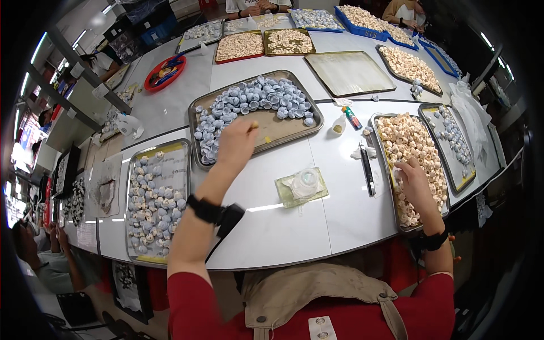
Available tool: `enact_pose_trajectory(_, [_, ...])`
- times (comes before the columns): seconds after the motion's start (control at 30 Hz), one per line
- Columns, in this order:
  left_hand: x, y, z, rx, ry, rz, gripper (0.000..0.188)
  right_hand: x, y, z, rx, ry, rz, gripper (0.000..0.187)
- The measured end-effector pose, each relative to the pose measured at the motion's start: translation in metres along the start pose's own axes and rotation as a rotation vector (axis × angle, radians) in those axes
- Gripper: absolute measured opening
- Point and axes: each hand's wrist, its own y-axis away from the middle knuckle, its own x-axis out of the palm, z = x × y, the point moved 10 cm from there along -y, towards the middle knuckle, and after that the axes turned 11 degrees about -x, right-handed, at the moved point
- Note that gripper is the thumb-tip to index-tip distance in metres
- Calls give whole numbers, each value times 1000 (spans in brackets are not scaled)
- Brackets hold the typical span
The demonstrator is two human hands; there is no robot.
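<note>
Head view: we hold our left hand [237, 144] over a metal tray [286, 128] of blue-grey cups [260, 95], our right hand [415, 184] at a heap of cream pieces [405, 133].

Our left fingers are drawn together, cups lying beyond and left of them; our right fingers curl together against the heap; we cannot tell whether either hand grips a piece. Between our hands a clear jar [306, 179] stands on a green pad [286, 198], with a black tool [367, 173] just left of the right hand; nearer us, left of the left hand, lie blue-and-cream pieces [148, 208].
</note>
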Motion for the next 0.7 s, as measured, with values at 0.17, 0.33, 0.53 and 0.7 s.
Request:
enact_pose_trajectory(0.17, [108, -55, -5, -62, -85, 55, 21, -3, 1, 13, -70, -114, -96, 17])
enact_pose_trajectory(0.33, [98, -59, 9, -220, 27, 121, 24, -3, 6, -18, 61, -176, -102, 15])
enact_pose_trajectory(0.53, [63, -9, 33, -663, 1102, 270, 20, 2, -9, 16, -127, -78, -49, 14])
enact_pose_trajectory(0.7, [31, 82, -3, -770, 1507, 466, 19, 22, -17, 29, -187, 31, 45, 22])
